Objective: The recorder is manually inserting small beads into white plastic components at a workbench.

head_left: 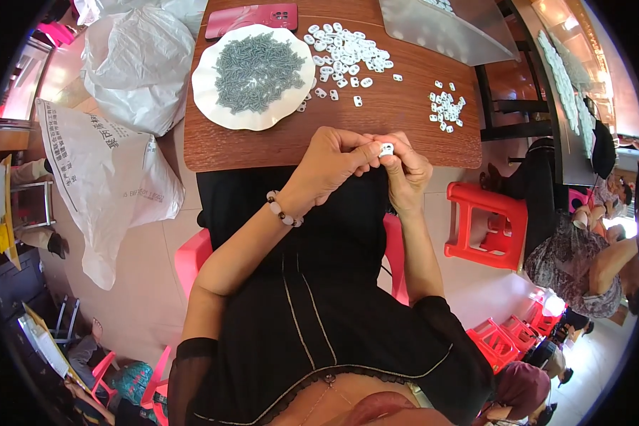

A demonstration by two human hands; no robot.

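Grey pins heap on a white plate (206,106) beyond; my left hand (331,160) and right hand (407,167) pinch one small white clip (386,149).

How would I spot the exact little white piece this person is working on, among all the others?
Start at the brown wooden table and follow its near edge to where both hands meet. The small white piece sits pinched between the left hand and right hand. Unlike the white pieces in the loose heap and the smaller cluster, it is lifted off the table.
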